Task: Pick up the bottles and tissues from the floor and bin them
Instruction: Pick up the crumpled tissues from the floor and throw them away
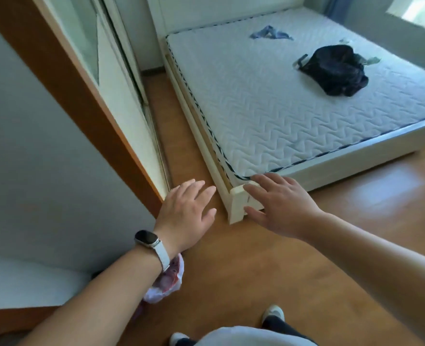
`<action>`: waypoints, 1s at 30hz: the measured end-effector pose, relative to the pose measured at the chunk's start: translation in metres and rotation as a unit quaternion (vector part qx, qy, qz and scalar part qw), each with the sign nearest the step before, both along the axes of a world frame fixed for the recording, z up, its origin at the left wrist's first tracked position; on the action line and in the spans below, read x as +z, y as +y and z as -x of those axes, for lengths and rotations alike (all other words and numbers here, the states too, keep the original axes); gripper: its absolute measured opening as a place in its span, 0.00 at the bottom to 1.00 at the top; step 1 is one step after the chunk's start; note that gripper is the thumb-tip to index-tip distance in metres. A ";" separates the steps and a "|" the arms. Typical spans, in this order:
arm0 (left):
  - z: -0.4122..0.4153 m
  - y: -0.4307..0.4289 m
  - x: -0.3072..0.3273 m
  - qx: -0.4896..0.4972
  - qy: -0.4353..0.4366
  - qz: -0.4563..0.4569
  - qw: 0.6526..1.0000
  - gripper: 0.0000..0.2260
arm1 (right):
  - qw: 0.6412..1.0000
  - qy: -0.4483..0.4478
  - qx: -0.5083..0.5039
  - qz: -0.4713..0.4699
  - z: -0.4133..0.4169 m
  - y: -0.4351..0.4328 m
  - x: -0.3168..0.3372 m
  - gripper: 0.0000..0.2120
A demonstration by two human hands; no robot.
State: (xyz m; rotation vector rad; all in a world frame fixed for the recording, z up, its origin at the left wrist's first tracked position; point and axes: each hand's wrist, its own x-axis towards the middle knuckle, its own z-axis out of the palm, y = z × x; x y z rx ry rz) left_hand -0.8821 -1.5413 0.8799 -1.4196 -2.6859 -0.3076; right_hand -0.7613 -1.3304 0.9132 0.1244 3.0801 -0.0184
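Both of my hands are stretched out over the wooden floor (243, 270), palms down, fingers apart, holding nothing. My left hand (186, 218), with a watch on its wrist, hovers next to the door frame. My right hand (281, 206) is over the near corner of the bed frame (238, 203). A white plastic bag with red print (167, 283) lies on the floor under my left forearm, partly hidden by it. No bottle or tissue shows on the floor in this view.
A bare quilted mattress (268, 101) fills the upper right, with a black bag (336, 68) and a blue cloth (268, 33) on it. A brown door frame (81, 101) and a white wardrobe stand on the left. My feet (272, 313) show at the bottom.
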 end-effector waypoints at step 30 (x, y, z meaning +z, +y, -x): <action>-0.018 0.489 0.048 -0.355 0.067 -0.050 0.931 0.22 | 0.916 0.094 -0.386 -0.050 -0.147 0.352 0.049 0.27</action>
